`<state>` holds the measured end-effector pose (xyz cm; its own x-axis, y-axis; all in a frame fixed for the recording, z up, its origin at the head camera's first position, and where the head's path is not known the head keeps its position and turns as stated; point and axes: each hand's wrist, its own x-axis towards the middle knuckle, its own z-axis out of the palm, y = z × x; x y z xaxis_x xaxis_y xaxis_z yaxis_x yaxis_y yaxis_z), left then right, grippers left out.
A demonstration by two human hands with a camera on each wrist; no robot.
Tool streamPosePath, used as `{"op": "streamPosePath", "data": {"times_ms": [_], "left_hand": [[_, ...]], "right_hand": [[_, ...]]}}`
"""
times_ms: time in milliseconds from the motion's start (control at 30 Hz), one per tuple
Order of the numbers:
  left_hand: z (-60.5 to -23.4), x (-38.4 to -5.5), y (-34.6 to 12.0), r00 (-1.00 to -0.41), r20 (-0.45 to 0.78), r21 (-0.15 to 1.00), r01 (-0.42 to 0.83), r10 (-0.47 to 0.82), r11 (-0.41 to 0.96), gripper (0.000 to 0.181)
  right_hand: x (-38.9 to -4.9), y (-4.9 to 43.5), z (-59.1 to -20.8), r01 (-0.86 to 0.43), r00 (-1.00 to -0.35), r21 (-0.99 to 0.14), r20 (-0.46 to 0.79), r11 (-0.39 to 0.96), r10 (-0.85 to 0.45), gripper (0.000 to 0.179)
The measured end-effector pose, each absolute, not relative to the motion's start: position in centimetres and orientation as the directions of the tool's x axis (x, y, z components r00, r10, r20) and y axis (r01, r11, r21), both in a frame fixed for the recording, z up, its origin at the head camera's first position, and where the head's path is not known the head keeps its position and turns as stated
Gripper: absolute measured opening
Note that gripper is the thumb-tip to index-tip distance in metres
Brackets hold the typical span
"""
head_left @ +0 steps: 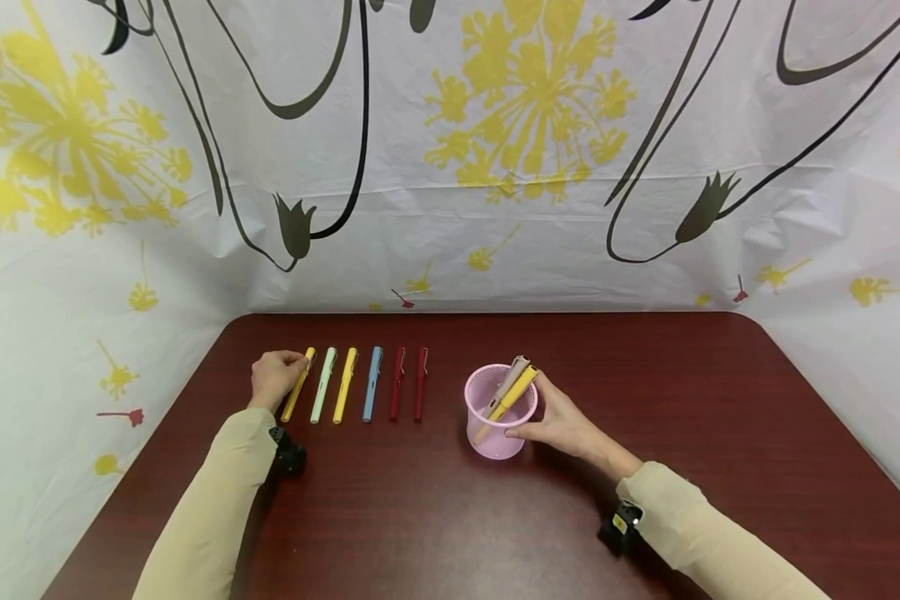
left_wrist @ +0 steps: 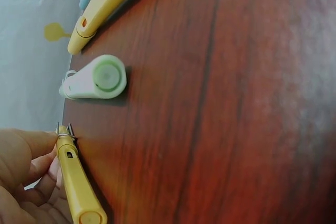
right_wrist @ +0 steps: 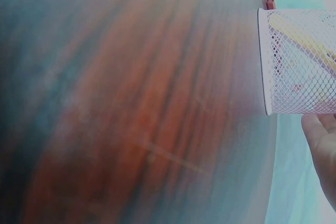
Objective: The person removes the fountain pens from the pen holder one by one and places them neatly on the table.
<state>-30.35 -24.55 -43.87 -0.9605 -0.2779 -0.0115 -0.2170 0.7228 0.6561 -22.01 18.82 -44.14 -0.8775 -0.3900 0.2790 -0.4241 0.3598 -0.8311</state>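
Observation:
At the left end of a row of pens, my left hand (head_left: pixel 273 377) pinches a yellow pen (head_left: pixel 298 385) near its clip. In the left wrist view, thumb and fingers meet at the clip end of that yellow pen (left_wrist: pixel 79 184), beside a pale green pen (left_wrist: pixel 100 80). My right hand (head_left: pixel 562 417) grips the side of a pink mesh pen cup (head_left: pixel 497 446), thumb at the front of the rim and fingers behind. Inside the cup lean a yellow pen (head_left: pixel 516 392) and a greyish pen (head_left: pixel 508 382). The right wrist view shows the mesh cup (right_wrist: pixel 302 61) upright on the table.
Rightward from the held pen lie a pale green pen (head_left: pixel 323 386), another yellow pen (head_left: pixel 345 386), a blue pen (head_left: pixel 372 385) and two dark red pens (head_left: pixel 397 385), side by side. The dark brown table (head_left: pixel 420 517) backs onto a floral-patterned curtain (head_left: pixel 420 167).

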Motion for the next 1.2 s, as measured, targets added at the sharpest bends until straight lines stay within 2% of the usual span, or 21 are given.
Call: {"op": "streamPosePath", "data": {"times_ms": [567,933,1067,1200], "left_hand": [[-43.9,-30.0,-24.6,-0.960,-0.014,0.674,-0.216,-0.280,0.707,0.036],[-42.5,-29.6,-22.7,-0.958,0.214,0.646,-0.007,-0.190,0.763,0.039],[-41.1,-28.9,-20.1,-0.970,0.203,0.716,0.056,-0.131,0.696,0.037],[-39.2,-27.4,-16.4,-0.988,0.156,0.841,0.131,-0.002,0.525,0.037]], "right_hand": [[-21.9,18.8,-44.2,-0.426,-0.879,-0.829,0.285,0.362,-0.382,0.090],[-21.9,18.8,-44.1,-0.429,-0.883,-0.807,0.280,0.407,-0.376,0.089],[-21.9,18.8,-44.2,-0.435,-0.882,-0.803,0.287,0.408,-0.374,0.089],[-21.9,18.9,-44.1,-0.424,-0.885,-0.808,0.273,0.409,-0.377,0.089]]}}
